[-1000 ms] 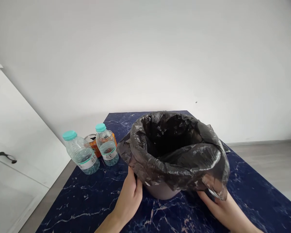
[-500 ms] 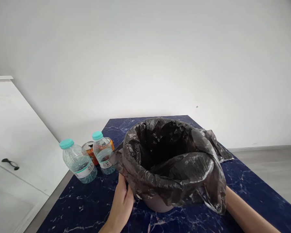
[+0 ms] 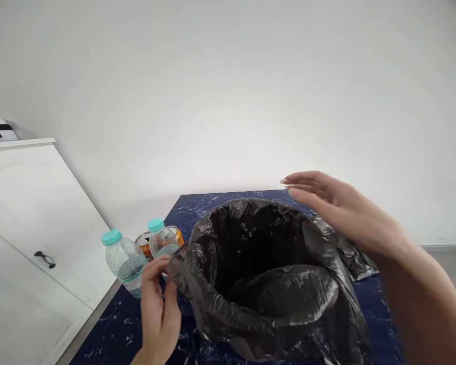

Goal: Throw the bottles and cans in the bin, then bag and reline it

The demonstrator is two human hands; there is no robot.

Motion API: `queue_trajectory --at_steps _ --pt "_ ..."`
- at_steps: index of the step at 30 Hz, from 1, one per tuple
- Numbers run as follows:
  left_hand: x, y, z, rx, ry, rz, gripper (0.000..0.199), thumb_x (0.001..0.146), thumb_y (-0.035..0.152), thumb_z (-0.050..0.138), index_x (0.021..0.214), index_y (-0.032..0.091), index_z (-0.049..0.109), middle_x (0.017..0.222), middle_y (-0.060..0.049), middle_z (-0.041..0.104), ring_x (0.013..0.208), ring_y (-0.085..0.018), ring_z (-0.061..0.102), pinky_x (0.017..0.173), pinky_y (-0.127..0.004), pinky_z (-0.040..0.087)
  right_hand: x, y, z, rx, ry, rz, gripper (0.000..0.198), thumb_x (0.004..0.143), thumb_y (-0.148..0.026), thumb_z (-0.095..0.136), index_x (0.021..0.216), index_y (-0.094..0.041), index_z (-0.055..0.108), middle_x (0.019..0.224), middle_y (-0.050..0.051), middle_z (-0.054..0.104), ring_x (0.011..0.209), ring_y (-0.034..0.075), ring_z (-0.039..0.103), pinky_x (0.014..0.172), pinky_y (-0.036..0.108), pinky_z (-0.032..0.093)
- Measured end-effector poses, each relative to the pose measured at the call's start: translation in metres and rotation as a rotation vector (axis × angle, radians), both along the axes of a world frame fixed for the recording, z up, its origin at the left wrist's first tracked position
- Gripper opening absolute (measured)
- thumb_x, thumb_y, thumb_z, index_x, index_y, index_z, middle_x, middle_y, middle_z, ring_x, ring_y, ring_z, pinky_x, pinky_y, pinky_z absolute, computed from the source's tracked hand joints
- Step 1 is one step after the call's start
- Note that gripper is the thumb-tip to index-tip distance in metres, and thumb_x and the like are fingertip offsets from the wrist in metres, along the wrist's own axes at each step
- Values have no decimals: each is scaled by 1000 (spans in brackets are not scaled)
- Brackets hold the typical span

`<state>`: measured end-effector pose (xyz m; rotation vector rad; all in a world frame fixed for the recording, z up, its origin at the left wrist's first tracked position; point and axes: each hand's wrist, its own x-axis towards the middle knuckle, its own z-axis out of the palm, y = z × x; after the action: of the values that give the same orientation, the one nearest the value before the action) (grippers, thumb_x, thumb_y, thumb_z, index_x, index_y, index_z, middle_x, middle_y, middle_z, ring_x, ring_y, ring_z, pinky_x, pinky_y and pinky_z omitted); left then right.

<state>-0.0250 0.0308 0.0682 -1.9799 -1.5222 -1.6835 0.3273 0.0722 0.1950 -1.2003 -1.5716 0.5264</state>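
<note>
Two hands: L [image 3: 157,317] pinches upright bin liner [image 3: 273,284], mouth up; R [image 3: 336,208] open, empty.

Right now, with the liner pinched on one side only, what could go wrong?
The left hand pinches only a corner of the black bag; a tug could slide the loose liner off the bin. The two bottles and the can stand close behind that hand, so a backward sweep might topple them.

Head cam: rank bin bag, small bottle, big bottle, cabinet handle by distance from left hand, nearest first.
From the left hand:
1. Black bin bag, edge at the fingertips, right.
2. Small bottle, just behind.
3. Big bottle, left.
4. Cabinet handle, far left.
</note>
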Motion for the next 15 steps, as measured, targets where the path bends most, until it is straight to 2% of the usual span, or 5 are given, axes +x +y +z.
queue_trajectory --at_steps 2,5,8,12,15 --pt "-6 6 32 71 -2 37 14 111 36 48 123 31 51 120 -8 56 111 -31 65 94 -51 61 -4 -10 3 -70 -121 18 62 94 -72 68 140 -30 69 148 13 70 139 41 64 117 68 52" --pt "-14 20 82 162 106 161 22 104 36 57 122 25 55 124 -13 56 124 -37 59 103 -56 54 -7 -19 5 -137 -188 9 69 96 -78 62 149 -34 63 158 10 63 147 40 58 120 66 51" --pt "-17 35 118 -63 256 283 39 103 46 52 134 23 59 139 -16 61 143 -42 52 116 -60 49 -9 -24 6 -124 -221 -27 68 96 -80 59 150 -39 61 160 6 62 148 40 57 115 63 55" --pt "-16 45 129 -397 445 357 72 103 61 38 154 13 52 151 -22 63 148 -47 51 117 -65 47 -15 -29 5 -129 -304 -52 67 98 -81 53 150 -40 61 159 5 63 145 42 60 101 58 63" --pt "-17 43 124 -489 567 301 74 105 57 29 155 10 54 147 -23 69 146 -47 57 120 -67 44 -20 -29 4 -161 -318 -72 69 97 -84 51 151 -42 60 159 3 63 140 42 63 98 58 64"
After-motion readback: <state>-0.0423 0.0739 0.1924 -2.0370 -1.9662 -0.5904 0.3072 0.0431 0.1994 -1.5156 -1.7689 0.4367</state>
